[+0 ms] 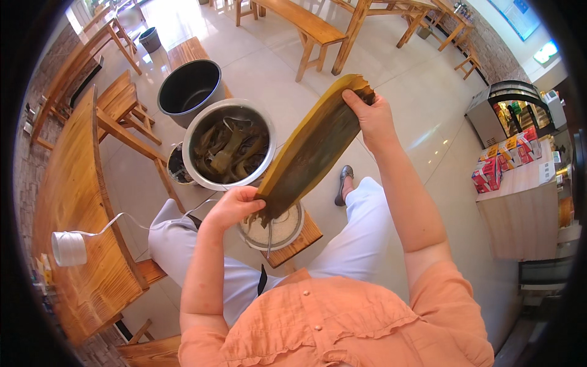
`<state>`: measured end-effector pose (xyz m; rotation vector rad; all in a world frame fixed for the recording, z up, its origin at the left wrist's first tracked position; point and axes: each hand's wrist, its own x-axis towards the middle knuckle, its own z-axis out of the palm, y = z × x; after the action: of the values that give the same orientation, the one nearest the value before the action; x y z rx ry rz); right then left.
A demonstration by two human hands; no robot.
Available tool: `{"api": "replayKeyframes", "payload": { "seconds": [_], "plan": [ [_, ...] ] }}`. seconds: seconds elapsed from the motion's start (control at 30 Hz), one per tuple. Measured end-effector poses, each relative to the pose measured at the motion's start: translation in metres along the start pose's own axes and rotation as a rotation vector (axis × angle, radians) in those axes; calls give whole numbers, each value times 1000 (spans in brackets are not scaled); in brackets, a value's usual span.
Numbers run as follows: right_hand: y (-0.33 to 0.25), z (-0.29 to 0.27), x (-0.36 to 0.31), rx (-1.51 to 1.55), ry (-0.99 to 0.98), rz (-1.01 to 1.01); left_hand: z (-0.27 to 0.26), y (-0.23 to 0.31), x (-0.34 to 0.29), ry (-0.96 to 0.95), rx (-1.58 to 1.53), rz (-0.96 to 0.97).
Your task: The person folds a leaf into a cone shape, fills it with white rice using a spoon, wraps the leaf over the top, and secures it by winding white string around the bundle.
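A long, broad bamboo leaf (pixel 315 147), dark green in the middle and yellowish along one edge, is stretched between my hands. Its lower, frayed end is pinched in my left hand (pixel 235 207). At the upper right, my right hand (pixel 373 119) grips the other end, thumb on top. Under the leaf stands a metal bowl (pixel 295 235) of white rice grains with a spoon handle (pixel 269 238) leaning out, partly hidden by the leaf. Beyond my left hand, a steel basin (pixel 191 142) holds several wet leaves (pixel 229 150).
A black bucket (pixel 191 85) stands behind the basin on a wooden bench (pixel 186 52). At left, a white string roll (pixel 68 248) sits on the wooden table (pixel 73 208), its string trailing toward my knee. Boxes (pixel 507 156) top a counter at right.
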<state>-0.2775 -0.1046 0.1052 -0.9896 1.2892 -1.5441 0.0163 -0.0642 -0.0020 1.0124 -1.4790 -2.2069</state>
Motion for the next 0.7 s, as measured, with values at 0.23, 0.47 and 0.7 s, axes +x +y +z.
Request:
{"api": "replayKeyframes", "payload": {
  "seconds": [0.23,0.47,0.7],
  "plan": [
    [2,-10,1,31,122,-89,53,29,-20,601,658,695],
    [17,-9,-1,265,304,-20,108,-4,61,242,-459,565],
    [47,-7,-26,441,463,119,113,76,75,804,-974,614]
  ]
}}
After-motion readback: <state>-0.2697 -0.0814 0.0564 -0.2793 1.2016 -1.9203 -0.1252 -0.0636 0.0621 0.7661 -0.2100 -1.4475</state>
